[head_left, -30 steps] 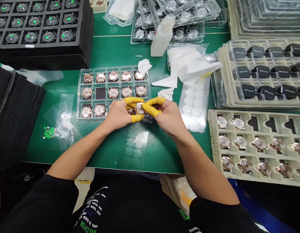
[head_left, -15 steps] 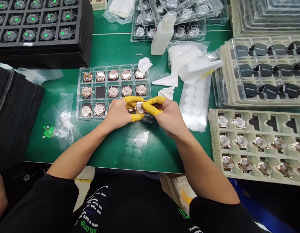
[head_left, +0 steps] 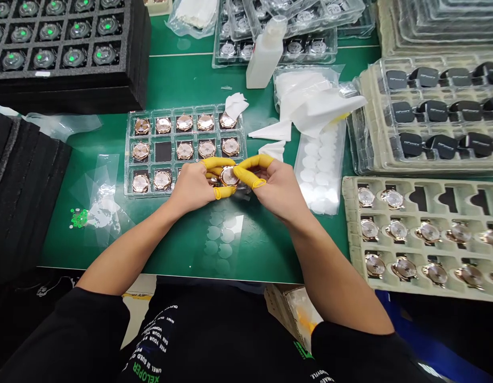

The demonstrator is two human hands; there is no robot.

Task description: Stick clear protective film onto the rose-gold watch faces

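Yellow cots (head_left: 249, 178), on fingers of both hands. Watch (head_left: 229, 176), one, rose-gold, round: held between left hand (head_left: 190, 184) and right hand (head_left: 281, 189), over the lower right part of a clear tray (head_left: 128, 154). Left grip: pinching the watch from its left side. Right grip: thumb and fingers closed on its right side. Tray: three rows of rose-gold watches in compartments; second row, second from left, a dark pad; bottom row partly hidden by the hands. Cloth (head_left: 235, 106), white, crumpled, on the tray's far right corner. Counter (head_left: 162, 244), green. Sticker sheet (head_left: 318, 178), round white pieces, right of the hands; smaller sheet (head_left: 218, 239), on the near side. Green dots (head_left: 78, 218) beside clear film (head_left: 105, 199), at left. Bottle (head_left: 265, 58), white, upright, beyond the tray. Foam stack (head_left: 130, 85), black, far left, holding dark watches with green marks. Cream tray (head_left: 352, 218), more watches, at right.
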